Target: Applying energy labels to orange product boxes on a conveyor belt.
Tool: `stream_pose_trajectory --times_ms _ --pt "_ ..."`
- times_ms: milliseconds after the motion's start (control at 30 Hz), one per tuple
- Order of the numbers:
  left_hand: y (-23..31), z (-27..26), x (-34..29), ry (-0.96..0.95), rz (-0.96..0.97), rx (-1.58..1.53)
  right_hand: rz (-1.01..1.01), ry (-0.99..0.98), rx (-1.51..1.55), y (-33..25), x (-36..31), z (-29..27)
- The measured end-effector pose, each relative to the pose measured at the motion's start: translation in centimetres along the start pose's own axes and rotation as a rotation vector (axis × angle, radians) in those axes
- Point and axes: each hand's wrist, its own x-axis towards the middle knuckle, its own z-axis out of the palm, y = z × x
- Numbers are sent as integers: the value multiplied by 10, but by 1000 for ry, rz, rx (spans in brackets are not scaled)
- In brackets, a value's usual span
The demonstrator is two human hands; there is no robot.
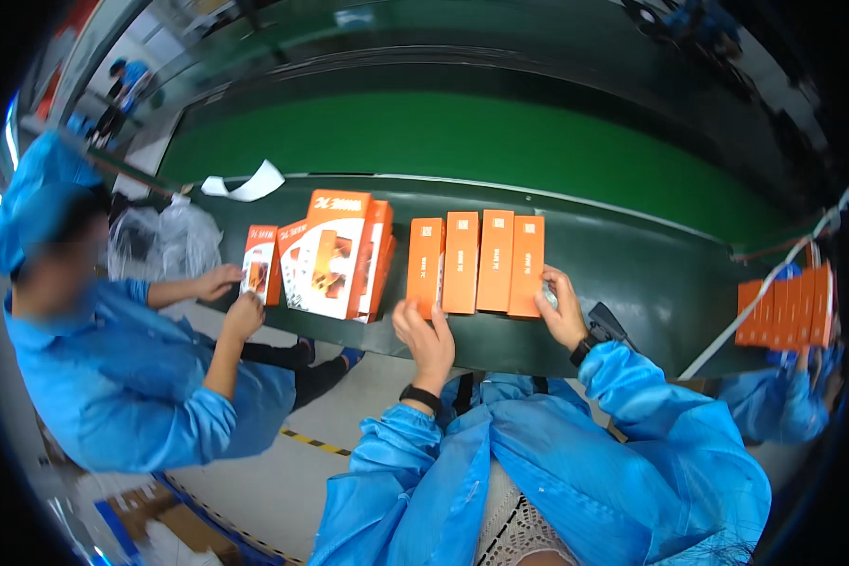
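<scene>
Four orange boxes stand side by side in a slightly uneven row on the dark green table. My left hand [427, 341] grips the near end of the leftmost orange box [425, 259], its thumb and fingers on either side. My right hand [564, 311] is at the near right corner of the rightmost orange box [526, 264], fingers curled against that side. Something small and pale [549, 295] shows between these fingers; its kind cannot be made out. Between the outer two boxes are two more, an orange box [461, 264] and another orange box [495, 262].
Left of my row stand orange-and-white boxes [328, 255]. A co-worker [113, 368] in blue handles a smaller box [259, 264] there. A white paper strip [247, 184] and clear plastic bags [165, 241] lie farther left. A black device [611, 325] is by my right wrist; more orange boxes [785, 309] stand far right.
</scene>
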Motion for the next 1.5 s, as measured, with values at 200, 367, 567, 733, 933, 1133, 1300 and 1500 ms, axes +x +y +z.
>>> stream_pose_trajectory --times_ms 200,367,567,733,933,1133,1300,1500 --pt "0 32 71 -356 -260 -102 299 116 243 22 -5 14" --pt "-22 43 98 -541 -423 -473 573 66 549 25 22 17" --pt "44 47 85 -630 -297 -528 700 245 648 6 -17 -26" --pt "146 34 76 -654 223 -234 795 279 942 -1 -61 -78" --pt "252 80 14 -564 945 -87 697 444 1284 64 -102 -126" --pt "341 110 -58 -633 1191 -9 470 660 1538 122 -123 -155" --pt "361 149 -99 -649 1191 126 1025 242 1133 161 -134 -187" --pt "357 144 -133 -619 1210 232 670 -574 378 118 -161 -280"
